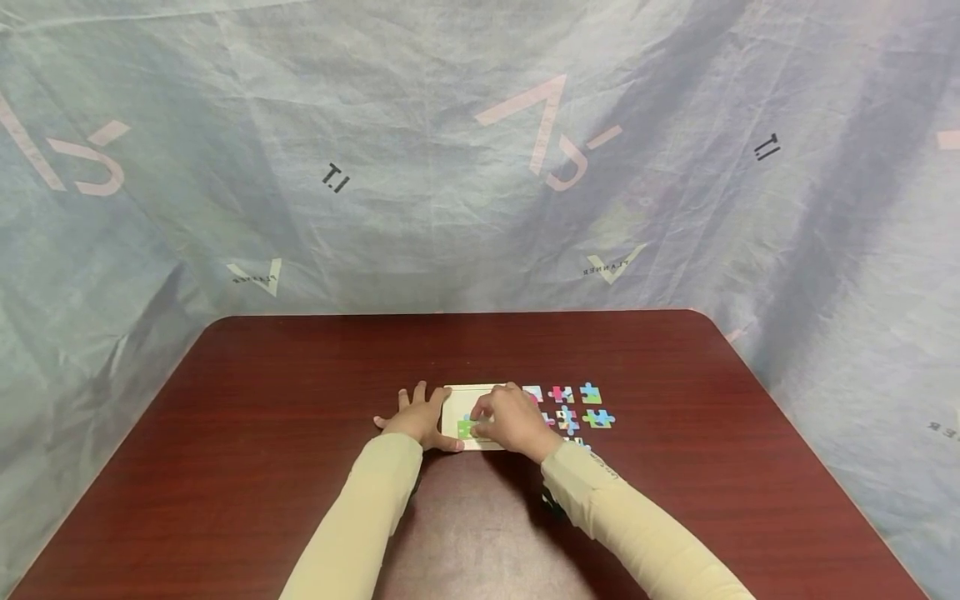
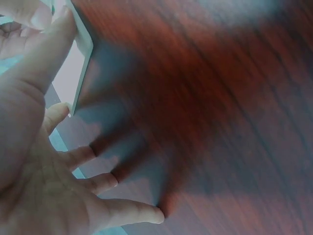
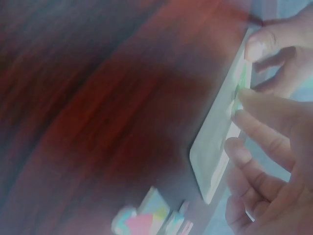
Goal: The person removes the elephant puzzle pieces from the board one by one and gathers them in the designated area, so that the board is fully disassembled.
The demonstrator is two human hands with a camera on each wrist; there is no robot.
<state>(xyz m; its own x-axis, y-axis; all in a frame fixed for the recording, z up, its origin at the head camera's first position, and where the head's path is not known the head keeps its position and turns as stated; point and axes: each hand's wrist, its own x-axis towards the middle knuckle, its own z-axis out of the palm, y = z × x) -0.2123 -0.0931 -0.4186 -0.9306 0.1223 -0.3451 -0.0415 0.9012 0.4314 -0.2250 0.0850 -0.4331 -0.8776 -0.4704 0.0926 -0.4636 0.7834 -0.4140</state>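
Note:
A pale, shallow puzzle tray (image 1: pixel 454 407) lies on the table in front of the person. My left hand (image 1: pixel 418 419) is spread at its left side; in the left wrist view, the thumb lies along the tray's edge and the other fingers fan out over the table. My right hand (image 1: pixel 513 421) reaches over the tray's right part. Its thumb and index finger pinch a green and blue jigsaw piece (image 1: pixel 464 429) in the tray's lower left area. The right wrist view shows a green sliver (image 3: pixel 238 100) of it at those fingertips; the rest is hidden.
Several loose jigsaw pieces lie right of the tray in rough rows, among them a green and blue piece (image 1: pixel 598 418) and a pink one (image 1: pixel 560 394). The right hand and sleeve cover some. Behind the dark red table (image 1: pixel 300 358) hangs a grey printed cloth (image 1: pixel 427 208).

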